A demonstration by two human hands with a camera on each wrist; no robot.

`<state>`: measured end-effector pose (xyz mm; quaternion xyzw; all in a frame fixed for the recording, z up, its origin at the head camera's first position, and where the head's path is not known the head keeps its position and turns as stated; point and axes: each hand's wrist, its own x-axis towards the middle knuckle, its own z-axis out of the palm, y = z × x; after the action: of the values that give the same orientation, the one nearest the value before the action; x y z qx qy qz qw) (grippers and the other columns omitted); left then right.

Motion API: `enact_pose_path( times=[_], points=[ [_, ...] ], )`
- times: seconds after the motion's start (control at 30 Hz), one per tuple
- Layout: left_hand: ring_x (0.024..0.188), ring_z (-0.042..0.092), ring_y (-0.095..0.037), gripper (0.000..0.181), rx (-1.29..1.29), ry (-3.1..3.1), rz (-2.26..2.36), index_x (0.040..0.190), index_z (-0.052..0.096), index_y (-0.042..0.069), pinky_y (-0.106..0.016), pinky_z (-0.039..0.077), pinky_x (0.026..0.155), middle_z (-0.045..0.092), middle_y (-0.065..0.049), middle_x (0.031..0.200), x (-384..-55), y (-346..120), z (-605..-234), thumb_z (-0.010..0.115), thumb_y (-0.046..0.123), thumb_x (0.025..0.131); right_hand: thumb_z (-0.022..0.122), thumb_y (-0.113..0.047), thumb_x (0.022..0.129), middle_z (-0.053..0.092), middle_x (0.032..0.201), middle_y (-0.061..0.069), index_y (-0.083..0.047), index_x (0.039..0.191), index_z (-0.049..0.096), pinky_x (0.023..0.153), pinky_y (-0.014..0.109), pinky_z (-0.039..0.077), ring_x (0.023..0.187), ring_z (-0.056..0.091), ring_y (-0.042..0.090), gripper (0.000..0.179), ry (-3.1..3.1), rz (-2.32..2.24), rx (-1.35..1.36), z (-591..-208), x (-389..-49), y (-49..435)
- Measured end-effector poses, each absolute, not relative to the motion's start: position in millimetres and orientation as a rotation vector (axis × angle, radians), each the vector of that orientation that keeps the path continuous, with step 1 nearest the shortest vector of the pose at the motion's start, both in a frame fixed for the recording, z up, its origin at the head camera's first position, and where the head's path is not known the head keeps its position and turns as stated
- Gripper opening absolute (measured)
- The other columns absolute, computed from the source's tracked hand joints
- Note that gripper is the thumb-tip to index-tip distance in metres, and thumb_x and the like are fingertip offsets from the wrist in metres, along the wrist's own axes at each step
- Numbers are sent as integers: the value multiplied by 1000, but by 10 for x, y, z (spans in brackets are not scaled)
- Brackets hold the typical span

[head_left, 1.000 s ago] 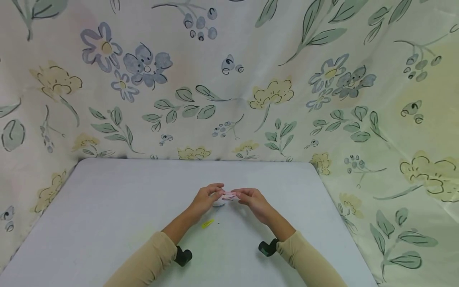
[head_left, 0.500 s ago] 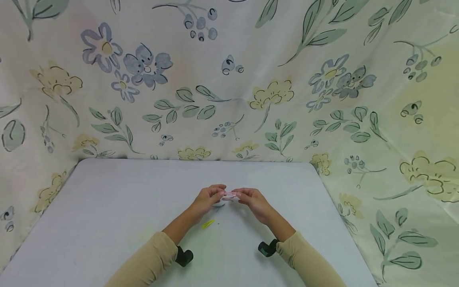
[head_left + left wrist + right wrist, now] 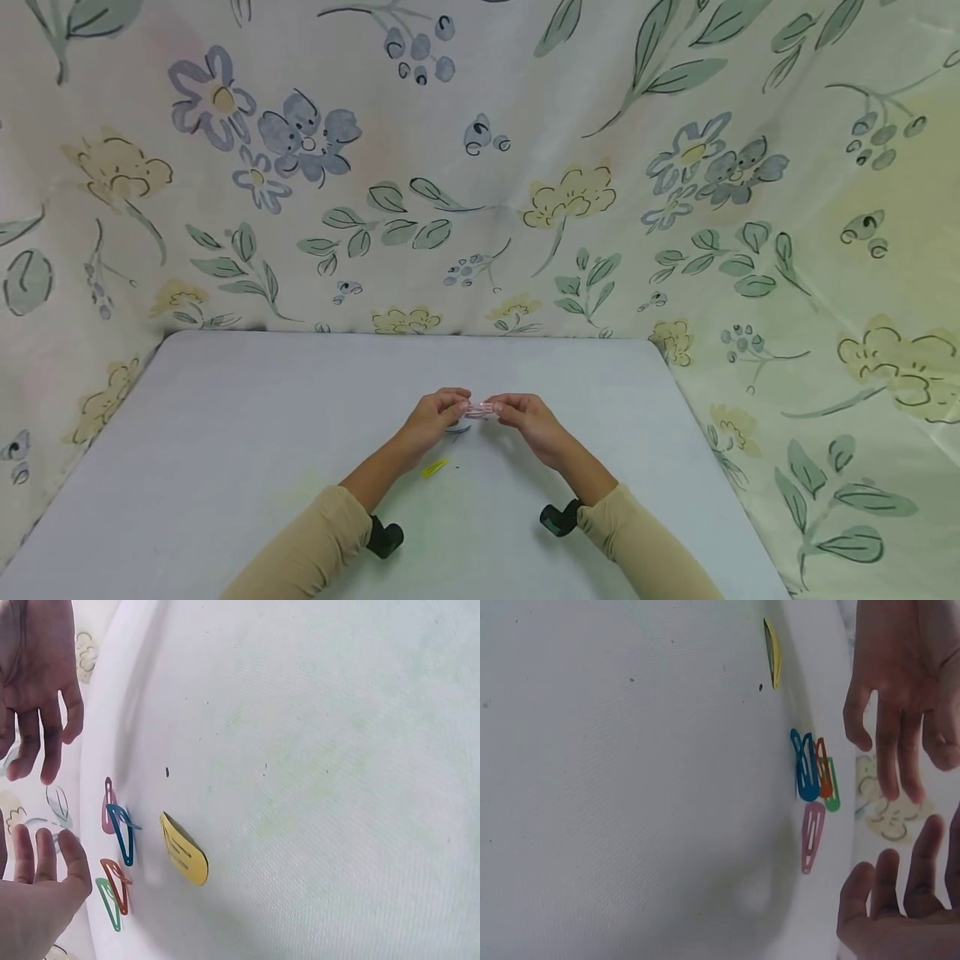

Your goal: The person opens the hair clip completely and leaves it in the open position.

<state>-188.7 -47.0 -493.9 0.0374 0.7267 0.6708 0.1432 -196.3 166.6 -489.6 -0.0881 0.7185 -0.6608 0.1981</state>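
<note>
In the head view my left hand (image 3: 431, 419) and right hand (image 3: 531, 419) face each other above the white table. Fingertips of both pinch a small pale pink thing with thin lines (image 3: 480, 410) from either side; its kind cannot be told. The wrist views leave it outside the picture and show only the other fingers, loosely bent. A yellow snap hair clip (image 3: 185, 851) lies nearer the person. Beyond it, below the hands, are a blue hair clip (image 3: 807, 769), an orange one (image 3: 116, 889), a green one (image 3: 107, 904) and a pink one (image 3: 812, 836).
A thin grey curved shape (image 3: 459, 429) shows on the table just under the left fingers. One dark speck (image 3: 457, 467) sits beside the yellow clip. Floral cloth (image 3: 480, 208) hangs behind the table's far edge. Each wrist carries a black camera (image 3: 561, 518).
The pink thing's outline between the fingers has shifted slightly, from a rounder pale form to a flatter one with more lines. My left hand has dropped a touch; the right stays in place.
</note>
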Motion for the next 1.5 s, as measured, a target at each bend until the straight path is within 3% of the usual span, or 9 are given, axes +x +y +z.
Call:
enact_pose_path(
  times=[0.27,0.4,0.63,0.87,1.2,1.5],
  points=[
    [135,42,-32,19,144,2297,1789,95,72,3,-53,34,111,56,-6,134,-1901,-476,-4978,60,17,100,59,-12,100,68,119,15,5,112,69,103,51,41,115,55,33,23,2214,-1733,-207,-4917,-1957,1648],
    [131,46,-31,13,267,2421,1705,91,71,5,-51,41,106,55,-9,131,-1905,-480,-5036,63,12,98,63,-10,97,69,114,7,-3,100,74,96,45,45,113,57,23,13,2429,-1589,-272,-4945,-1955,1638],
    [123,52,-32,10,560,2640,1476,87,69,7,-51,42,102,54,-13,127,-1900,-502,-5179,66,9,95,69,-7,92,67,102,3,-9,85,72,96,51,44,108,58,28,8,2762,-1293,-602,-5039,-1943,1633],
    [119,54,-33,9,723,2757,1284,85,68,7,-52,43,100,56,-16,124,-1876,-517,-5183,68,7,93,71,-6,91,64,104,5,-7,86,72,99,50,42,110,54,28,5,2869,-1074,-711,-5080,-1920,1611],
    [117,55,-31,6,812,2871,1070,88,71,10,-54,44,96,58,-13,125,-1870,-520,-5198,70,12,93,72,-8,90,63,105,5,-11,85,72,103,49,42,112,54,28,5,2948,-849,-849,-5114,-1914,1617],
    [127,48,-31,5,936,2895,980,87,70,12,-58,38,98,58,-13,127,-1841,-532,-5266,71,10,91,76,-11,88,64,105,3,-11,84,77,97,51,43,111,54,27,4,3019,-649,-970,-5206,-1910,1640]
  ],
)
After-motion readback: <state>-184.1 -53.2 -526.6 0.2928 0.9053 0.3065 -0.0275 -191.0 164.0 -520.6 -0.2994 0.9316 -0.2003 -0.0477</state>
